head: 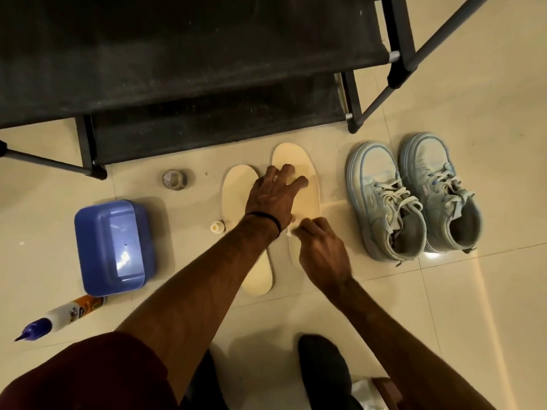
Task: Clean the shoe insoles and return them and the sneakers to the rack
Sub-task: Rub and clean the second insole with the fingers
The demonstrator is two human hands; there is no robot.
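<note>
Two cream insoles lie side by side on the tiled floor before the rack: the left insole [236,187] and the right insole [296,161]. My left hand [273,193] reaches across and presses down on the right insole with spread fingers. My right hand [319,247] pinches a small white wipe [291,229] against the middle of that same insole. A pair of pale blue sneakers [414,196] stands to the right, toes pointing to the rack. The black fabric shoe rack [177,69] fills the top of the view.
A blue plastic tub [114,247] sits upside down at the left. Nearby are a roll of tape [174,179], a small white bottle [217,226] and a lying glue bottle [59,315]. Rack legs [355,102] stand near the sneakers.
</note>
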